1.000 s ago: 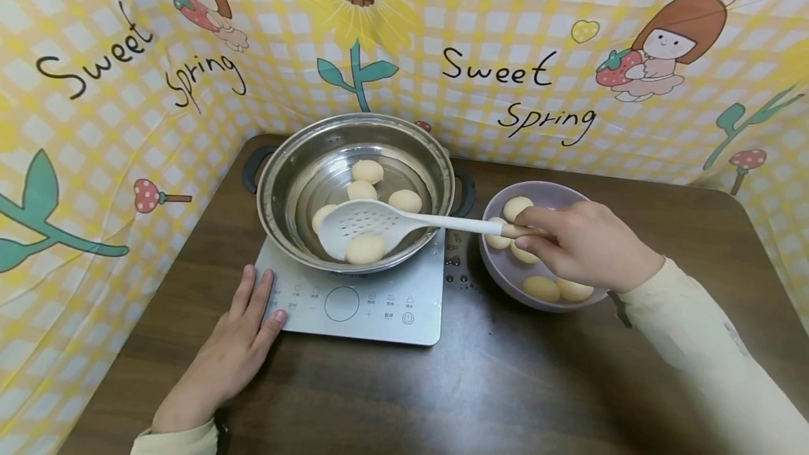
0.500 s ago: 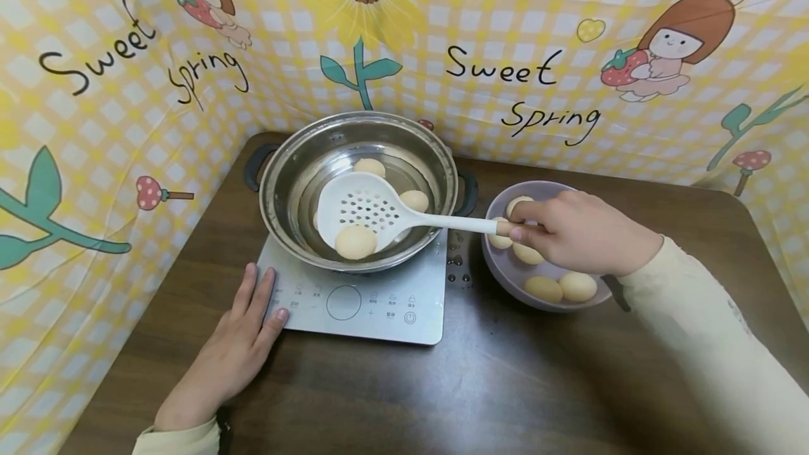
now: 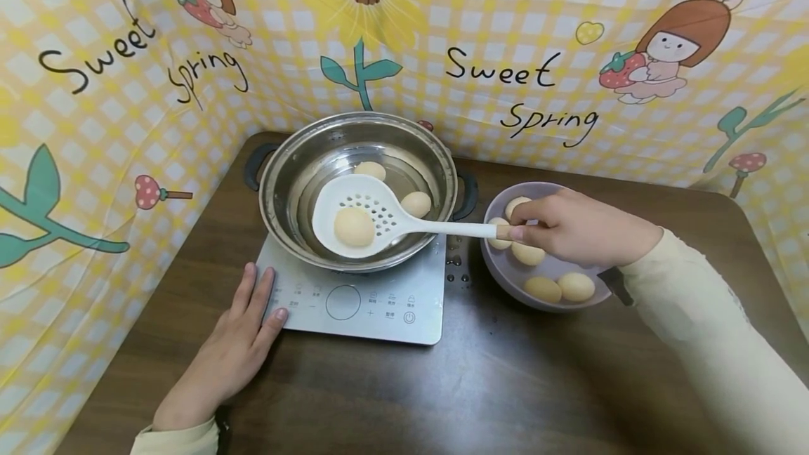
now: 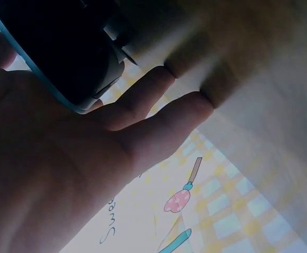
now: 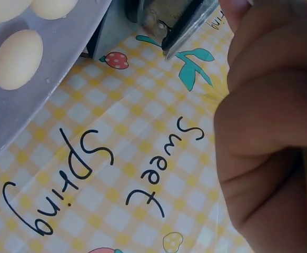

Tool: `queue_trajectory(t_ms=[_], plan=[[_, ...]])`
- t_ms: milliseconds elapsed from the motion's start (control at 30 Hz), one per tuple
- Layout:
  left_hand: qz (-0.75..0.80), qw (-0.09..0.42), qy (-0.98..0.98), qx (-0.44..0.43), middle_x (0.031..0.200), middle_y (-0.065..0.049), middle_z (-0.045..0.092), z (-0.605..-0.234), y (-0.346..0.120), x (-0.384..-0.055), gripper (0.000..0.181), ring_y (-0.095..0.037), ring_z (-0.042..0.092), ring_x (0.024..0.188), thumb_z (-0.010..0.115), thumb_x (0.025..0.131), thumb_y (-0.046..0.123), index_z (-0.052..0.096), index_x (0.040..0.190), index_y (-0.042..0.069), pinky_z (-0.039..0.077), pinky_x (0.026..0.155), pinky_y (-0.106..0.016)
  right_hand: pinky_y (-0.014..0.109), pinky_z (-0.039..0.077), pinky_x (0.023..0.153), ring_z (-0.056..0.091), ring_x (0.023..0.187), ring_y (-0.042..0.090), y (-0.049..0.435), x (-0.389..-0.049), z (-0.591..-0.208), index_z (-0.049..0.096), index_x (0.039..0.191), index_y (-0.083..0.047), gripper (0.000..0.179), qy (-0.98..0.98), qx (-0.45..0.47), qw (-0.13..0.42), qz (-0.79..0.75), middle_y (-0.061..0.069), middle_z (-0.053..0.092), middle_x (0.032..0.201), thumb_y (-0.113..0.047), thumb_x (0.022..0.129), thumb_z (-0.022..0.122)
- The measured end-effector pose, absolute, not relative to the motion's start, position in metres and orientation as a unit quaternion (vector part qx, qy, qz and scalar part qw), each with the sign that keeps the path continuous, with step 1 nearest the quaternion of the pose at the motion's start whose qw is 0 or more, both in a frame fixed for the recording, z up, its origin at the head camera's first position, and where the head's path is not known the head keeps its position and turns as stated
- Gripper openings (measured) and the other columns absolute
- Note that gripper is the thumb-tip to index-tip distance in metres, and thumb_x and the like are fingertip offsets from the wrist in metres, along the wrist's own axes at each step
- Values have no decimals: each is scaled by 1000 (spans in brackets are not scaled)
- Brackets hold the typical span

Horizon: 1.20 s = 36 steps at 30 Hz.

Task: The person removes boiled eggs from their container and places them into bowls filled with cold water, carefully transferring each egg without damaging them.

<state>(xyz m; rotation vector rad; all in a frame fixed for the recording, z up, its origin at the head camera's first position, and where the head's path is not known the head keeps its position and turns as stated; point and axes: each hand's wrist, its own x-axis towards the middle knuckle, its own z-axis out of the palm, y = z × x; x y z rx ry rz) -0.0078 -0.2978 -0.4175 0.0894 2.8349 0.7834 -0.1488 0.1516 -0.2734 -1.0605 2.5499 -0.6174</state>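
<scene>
In the head view, my right hand [image 3: 581, 227] pinches the wooden end of a white skimmer [image 3: 436, 226] above a purple bowl [image 3: 513, 277]. The skimmer's perforated head lies within the steel pot [image 3: 329, 137] and carries one egg [image 3: 354, 227]. Two other eggs [image 3: 416, 203] show in the pot's water; the skimmer's head may cover more. My left hand [image 3: 230, 350] lies with extended fingers at the left edge of the white induction cooktop [image 3: 363, 326] beneath the pot. In the right wrist view, my curled hand [image 5: 269, 116] fills the right side, the skimmer hardly visible.
Several eggs [image 3: 542, 289] sit in the purple bowl, right of the pot. Black pot handles [image 3: 466, 195] stick out on both sides. Water drops [image 3: 454, 261] dot the brown table [image 3: 404, 399] between cooktop and bowl. A yellow checked cloth [image 3: 404, 41] stands behind and to the left.
The skimmer's head has turned level and shows its holes. The egg on it has shifted from the near edge toward the middle. My left hand stays in place.
</scene>
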Motion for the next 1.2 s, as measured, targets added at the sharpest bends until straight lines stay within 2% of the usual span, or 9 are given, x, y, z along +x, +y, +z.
queue_trajectory(t_ms=[267,500,600,700,833,1200], plan=[[265,104,958,27,167,-12,-17,-417,-298,-7,72,-61,15,141,36,110,45,0,163,13,22,102,-77,28,42,59,49,64,8,169,-143,-264,71,94,-28,13,898,-324,176,-239,-11,52,67,-23,103,62],[258,106,960,26,167,-13,-17,-416,-297,-8,72,-64,16,139,35,110,46,0,163,13,24,100,-78,28,41,55,47,59,10,196,-136,-258,65,87,-30,20,904,-306,183,-236,-11,49,64,-24,104,59],[255,107,960,26,167,-15,-16,-416,-297,-8,72,-65,17,138,35,110,46,0,163,12,24,100,-78,27,42,58,49,62,9,210,-132,-256,66,91,-29,17,912,-287,178,-231,-11,52,69,-22,105,59],[253,107,961,26,167,-15,-16,-417,-297,-8,72,-66,18,137,35,110,46,1,163,11,24,100,-78,28,42,53,46,54,9,226,-126,-255,69,97,-26,15,922,-248,185,-235,-9,49,62,-23,105,57],[253,107,961,27,167,-16,-16,-419,-297,-8,72,-65,18,138,35,110,46,1,163,11,24,100,-78,29,37,38,35,40,8,248,-118,-259,68,101,-20,16,920,-192,214,-266,-7,36,51,-22,107,54],[256,109,960,28,166,-16,-17,-419,-297,-8,72,-61,15,141,35,110,45,0,163,10,22,101,-77,26,31,30,32,37,4,309,-94,-284,65,104,-17,17,909,-167,212,-316,-7,36,50,-14,109,49]])
